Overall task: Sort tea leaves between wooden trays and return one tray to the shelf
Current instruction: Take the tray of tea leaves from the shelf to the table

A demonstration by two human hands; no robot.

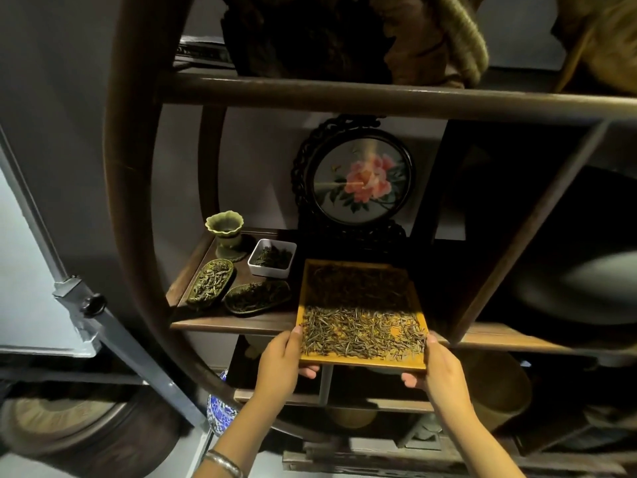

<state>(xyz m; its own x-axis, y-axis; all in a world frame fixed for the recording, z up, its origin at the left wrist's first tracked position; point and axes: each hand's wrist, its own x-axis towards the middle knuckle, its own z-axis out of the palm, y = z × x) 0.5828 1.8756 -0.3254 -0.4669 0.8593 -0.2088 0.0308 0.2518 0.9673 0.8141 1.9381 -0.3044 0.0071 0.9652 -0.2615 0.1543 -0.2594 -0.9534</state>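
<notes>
A square wooden tray covered with dry tea leaves lies half on the dark wooden shelf, its near end sticking out past the shelf's front edge. My left hand grips the tray's near left corner, thumb on the rim and fingers underneath. The near right corner is held the same way by my right hand. The far half of the tray lies in shadow.
Left of the tray on the shelf stand two oval dishes of leaves, a white square dish of leaves and a green fluted cup. A round framed flower picture stands behind. A slanted upright bounds the right.
</notes>
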